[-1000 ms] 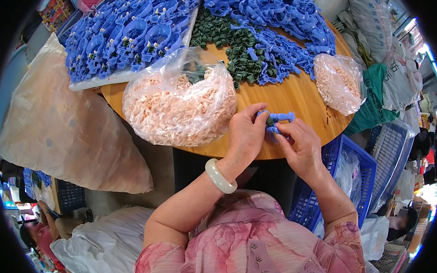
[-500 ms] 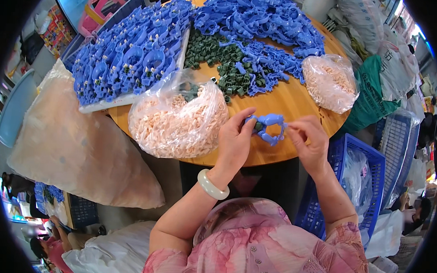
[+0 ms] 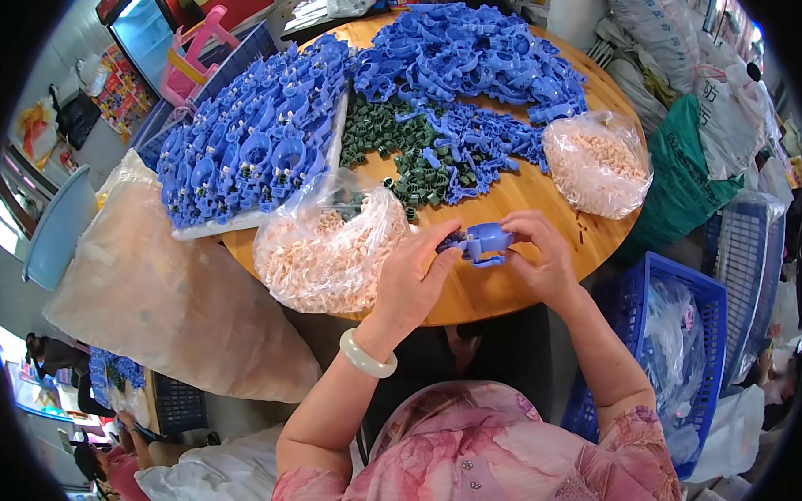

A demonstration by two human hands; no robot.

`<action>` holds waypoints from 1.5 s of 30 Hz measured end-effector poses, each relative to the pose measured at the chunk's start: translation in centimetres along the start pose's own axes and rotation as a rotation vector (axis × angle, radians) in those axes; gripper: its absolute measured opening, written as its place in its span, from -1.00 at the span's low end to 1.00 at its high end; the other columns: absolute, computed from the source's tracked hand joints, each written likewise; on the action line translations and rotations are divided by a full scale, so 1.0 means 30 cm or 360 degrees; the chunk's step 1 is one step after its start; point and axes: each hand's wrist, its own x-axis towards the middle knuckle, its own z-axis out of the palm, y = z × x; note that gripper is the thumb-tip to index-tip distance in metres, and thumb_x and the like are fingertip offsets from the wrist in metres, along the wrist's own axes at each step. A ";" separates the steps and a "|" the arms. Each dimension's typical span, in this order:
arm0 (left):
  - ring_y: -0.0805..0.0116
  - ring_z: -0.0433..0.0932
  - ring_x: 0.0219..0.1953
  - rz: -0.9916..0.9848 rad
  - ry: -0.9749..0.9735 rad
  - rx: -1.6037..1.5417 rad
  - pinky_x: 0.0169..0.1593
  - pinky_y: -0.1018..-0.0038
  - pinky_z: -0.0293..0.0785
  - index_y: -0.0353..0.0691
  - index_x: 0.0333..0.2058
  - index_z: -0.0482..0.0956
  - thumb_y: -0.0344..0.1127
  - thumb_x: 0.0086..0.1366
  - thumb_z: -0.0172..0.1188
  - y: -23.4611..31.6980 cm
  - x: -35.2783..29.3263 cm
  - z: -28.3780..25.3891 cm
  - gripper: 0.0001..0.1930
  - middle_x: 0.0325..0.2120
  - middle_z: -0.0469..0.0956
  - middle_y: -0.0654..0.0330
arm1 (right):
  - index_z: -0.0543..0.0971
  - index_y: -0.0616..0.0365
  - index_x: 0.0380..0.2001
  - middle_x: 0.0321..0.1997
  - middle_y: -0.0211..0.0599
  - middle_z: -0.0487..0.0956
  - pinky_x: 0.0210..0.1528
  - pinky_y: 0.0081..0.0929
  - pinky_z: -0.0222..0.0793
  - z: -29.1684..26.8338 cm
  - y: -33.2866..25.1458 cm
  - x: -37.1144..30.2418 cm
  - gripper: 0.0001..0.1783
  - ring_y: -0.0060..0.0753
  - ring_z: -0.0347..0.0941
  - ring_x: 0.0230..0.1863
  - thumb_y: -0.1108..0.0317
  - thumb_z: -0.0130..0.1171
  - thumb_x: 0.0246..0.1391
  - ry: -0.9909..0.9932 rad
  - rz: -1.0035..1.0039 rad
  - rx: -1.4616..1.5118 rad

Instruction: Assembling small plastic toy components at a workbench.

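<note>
Holding blue piece (image 3: pixel 488 239) near bare table-edge (image 3: pixel 503 305)

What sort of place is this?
Likely a small hand-assembly workshop: a round wooden table bears heaped blue plastic parts and a clear bag of pale pieces, and the left hand and right hand hold a blue plastic piece.
</note>
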 end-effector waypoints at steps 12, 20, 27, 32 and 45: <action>0.18 0.53 -0.18 0.0093 0.0037 0.0362 -0.11 0.44 0.43 -0.28 -0.04 0.42 -0.46 0.04 0.25 0.055 0.076 -0.110 -0.55 -0.19 0.52 0.04 | 0.36 0.13 0.03 0.05 -0.19 0.36 -0.28 -0.54 0.42 0.004 0.083 0.064 -0.43 -0.40 0.48 -0.31 0.69 0.08 -0.14 0.0209 -0.0202 -0.0508; 0.01 0.50 -0.14 0.0298 0.0300 0.0771 -0.10 0.34 0.44 -0.30 -0.08 0.45 -0.40 0.06 0.24 0.062 0.237 -0.517 -0.60 -0.17 0.51 -0.03 | 0.46 0.16 -0.19 -0.30 -0.24 0.40 -0.44 -0.58 0.29 0.008 0.090 0.062 -0.68 -0.40 0.37 -0.48 0.62 0.06 -0.09 -0.0027 0.0139 -0.0454; 0.09 0.56 -0.29 0.0083 0.0629 0.1189 -0.20 0.36 0.46 -0.28 -0.11 0.49 -0.35 0.03 0.26 -0.242 0.514 -1.028 -0.60 -0.32 0.57 -0.03 | 0.51 0.25 -0.41 -0.46 -0.21 0.44 -0.44 -0.52 0.29 -0.002 0.115 0.088 -0.87 -0.29 0.40 -0.47 0.63 0.09 -0.11 -0.0014 0.0205 -0.0525; 0.06 0.55 -0.23 -0.0248 0.0907 0.1624 -0.15 0.29 0.44 -0.24 -0.11 0.50 -0.27 0.03 0.25 -0.401 0.648 -1.411 -0.59 -0.31 0.57 -0.02 | 0.52 0.26 -0.47 -0.51 -0.17 0.48 -0.44 -0.45 0.29 0.019 0.098 0.117 -0.91 -0.20 0.42 -0.46 0.63 0.10 -0.12 -0.0041 0.0121 -0.0551; 0.12 0.56 -0.23 -0.0715 0.1018 0.1702 -0.11 0.31 0.44 -0.27 -0.07 0.50 -0.29 -0.05 0.27 -0.621 0.722 -1.599 -0.51 -0.31 0.58 0.02 | 0.50 0.27 -0.49 -0.57 -0.25 0.46 -0.49 -0.56 0.26 0.015 0.111 0.128 -0.89 -0.40 0.39 -0.53 0.67 0.07 -0.13 -0.0002 0.0449 -0.0361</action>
